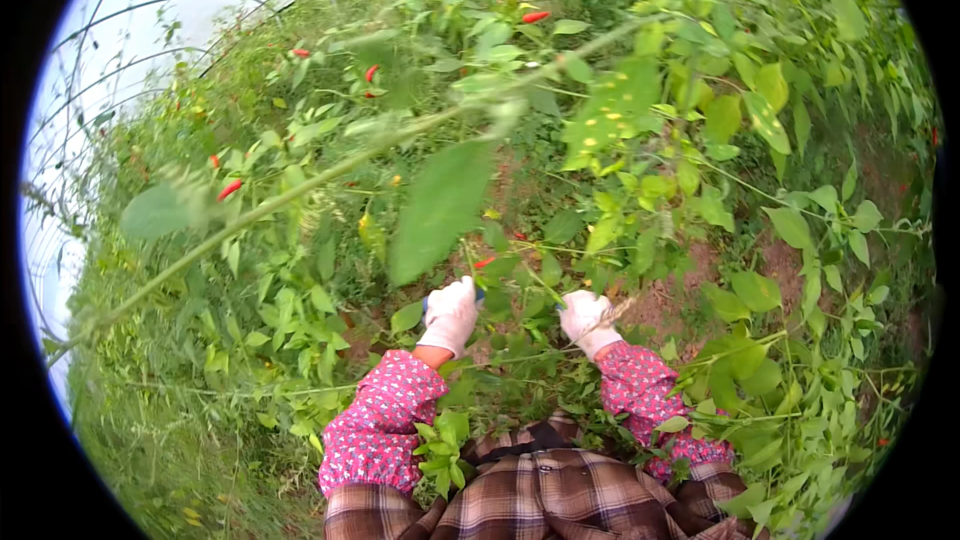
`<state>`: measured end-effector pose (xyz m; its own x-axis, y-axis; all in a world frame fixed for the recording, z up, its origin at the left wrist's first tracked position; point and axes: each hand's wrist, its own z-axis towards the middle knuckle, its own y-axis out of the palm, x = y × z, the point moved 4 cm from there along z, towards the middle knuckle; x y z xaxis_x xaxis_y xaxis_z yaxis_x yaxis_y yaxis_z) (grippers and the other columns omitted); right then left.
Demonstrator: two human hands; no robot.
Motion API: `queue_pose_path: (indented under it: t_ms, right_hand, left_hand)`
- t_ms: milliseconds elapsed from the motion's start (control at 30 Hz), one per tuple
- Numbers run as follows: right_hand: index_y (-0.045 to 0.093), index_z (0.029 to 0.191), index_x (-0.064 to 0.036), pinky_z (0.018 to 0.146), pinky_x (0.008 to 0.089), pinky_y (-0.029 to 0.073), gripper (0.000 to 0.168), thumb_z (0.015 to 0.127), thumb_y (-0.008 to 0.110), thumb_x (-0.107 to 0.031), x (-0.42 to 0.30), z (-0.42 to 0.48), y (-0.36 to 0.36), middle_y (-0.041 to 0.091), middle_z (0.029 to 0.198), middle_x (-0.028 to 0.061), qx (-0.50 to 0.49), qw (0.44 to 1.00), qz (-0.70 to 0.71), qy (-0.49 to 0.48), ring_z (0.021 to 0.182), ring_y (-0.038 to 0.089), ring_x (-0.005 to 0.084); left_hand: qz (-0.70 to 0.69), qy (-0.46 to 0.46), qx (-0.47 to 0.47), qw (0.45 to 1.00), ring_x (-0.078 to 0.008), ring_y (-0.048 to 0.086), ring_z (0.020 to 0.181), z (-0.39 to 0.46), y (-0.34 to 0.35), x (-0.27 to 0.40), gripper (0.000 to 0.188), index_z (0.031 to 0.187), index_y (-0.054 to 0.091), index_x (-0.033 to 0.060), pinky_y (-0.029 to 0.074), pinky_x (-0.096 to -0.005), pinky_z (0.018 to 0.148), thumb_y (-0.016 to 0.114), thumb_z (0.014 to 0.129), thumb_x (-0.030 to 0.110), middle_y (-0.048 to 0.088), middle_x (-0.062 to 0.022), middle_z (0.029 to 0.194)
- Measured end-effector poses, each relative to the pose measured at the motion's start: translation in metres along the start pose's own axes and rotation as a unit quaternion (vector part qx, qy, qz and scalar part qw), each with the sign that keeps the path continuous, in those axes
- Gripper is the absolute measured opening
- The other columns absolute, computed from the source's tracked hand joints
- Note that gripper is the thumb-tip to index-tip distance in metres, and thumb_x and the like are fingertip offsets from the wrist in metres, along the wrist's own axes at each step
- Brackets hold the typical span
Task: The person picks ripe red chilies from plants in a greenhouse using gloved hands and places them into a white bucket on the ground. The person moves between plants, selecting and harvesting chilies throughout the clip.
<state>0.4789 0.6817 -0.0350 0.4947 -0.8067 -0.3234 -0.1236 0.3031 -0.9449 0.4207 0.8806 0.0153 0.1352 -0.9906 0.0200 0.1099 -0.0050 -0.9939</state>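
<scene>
My left hand (452,313), in a white glove with blue at the palm side, is closed at a green stem of a chili pepper plant. A red chili pepper (484,262) hangs just above and right of its fingers. My right hand (589,319), gloved the same way, has curled fingers around a thin green stem (541,281) that runs up and left. Both hands are low among the leaves, apart from each other. Pink flowered sleeve covers are on both forearms. The palms are turned away, so what else lies inside them is hidden.
A blurred long stem (300,202) with a big leaf (442,210) crosses close before the camera. More red chilies (535,17) hang on plants beyond. Bare reddish soil (679,289) shows to the right. A greenhouse film wall with curved ribs (161,7) stands at the upper left.
</scene>
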Motion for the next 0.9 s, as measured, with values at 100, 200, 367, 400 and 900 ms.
queue_pose_path:
  t_ms: [100, 200, 367, 400, 900]
  right_hand:
    - [0.063, 0.081, -0.009, 0.064, 0.0440, 0.045, 0.023, 0.076, 0.053, -0.029, 0.015, 0.010, 0.011, 0.062, 0.081, 0.0151, -0.104, 0.990, -0.011, 0.089, 0.073, 0.060, 0.0330]
    - [0.059, 0.079, -0.012, 0.058, 0.0463, 0.044, 0.020, 0.073, 0.057, -0.031, 0.032, -0.005, 0.037, 0.055, 0.075, 0.0101, 0.087, 0.996, -0.023, 0.020, 0.066, 0.055, 0.0330]
    - [0.055, 0.083, -0.014, 0.057, 0.0418, 0.042, 0.020, 0.071, 0.061, -0.029, 0.042, -0.013, 0.064, 0.052, 0.080, 0.0084, 0.200, 0.970, -0.119, -0.076, 0.064, 0.052, 0.0292]
    - [0.055, 0.082, -0.014, 0.056, 0.0407, 0.042, 0.020, 0.070, 0.062, -0.029, 0.048, -0.013, 0.069, 0.051, 0.078, 0.0079, 0.233, 0.959, -0.122, -0.106, 0.061, 0.051, 0.0276]
    - [0.059, 0.077, -0.010, 0.062, 0.0455, 0.047, 0.026, 0.077, 0.055, -0.035, 0.037, -0.007, 0.044, 0.059, 0.078, 0.0119, -0.046, 0.994, 0.018, 0.097, 0.076, 0.059, 0.0317]
  left_hand:
    - [0.057, 0.069, 0.024, 0.996, -0.0278, 0.059, 0.062, -0.003, -0.006, 0.006, 0.019, 0.071, 0.056, 0.0067, 0.046, -0.0389, 0.055, 0.059, 0.073, 0.026, 0.058, -0.0112, 0.065]
    - [0.039, 0.074, -0.056, 0.995, -0.0285, 0.061, 0.065, -0.003, 0.006, -0.007, 0.012, 0.072, 0.059, 0.0068, 0.048, -0.0380, 0.058, 0.055, 0.073, 0.018, 0.060, -0.0127, 0.070]
    - [0.012, 0.098, -0.089, 0.991, -0.0297, 0.060, 0.070, 0.005, 0.009, -0.015, 0.011, 0.073, 0.061, 0.0049, 0.048, -0.0381, 0.063, 0.054, 0.071, 0.013, 0.060, -0.0143, 0.074]
    - [-0.018, 0.128, -0.061, 0.990, -0.0302, 0.060, 0.072, 0.006, 0.012, -0.015, 0.011, 0.073, 0.060, 0.0040, 0.047, -0.0384, 0.064, 0.053, 0.071, 0.013, 0.060, -0.0147, 0.076]
    - [-0.310, 0.034, 0.114, 0.943, -0.0263, 0.055, 0.076, -0.014, 0.056, -0.044, 0.024, 0.095, 0.058, 0.0029, 0.043, -0.0341, 0.071, 0.056, 0.077, 0.019, 0.059, -0.0146, 0.084]
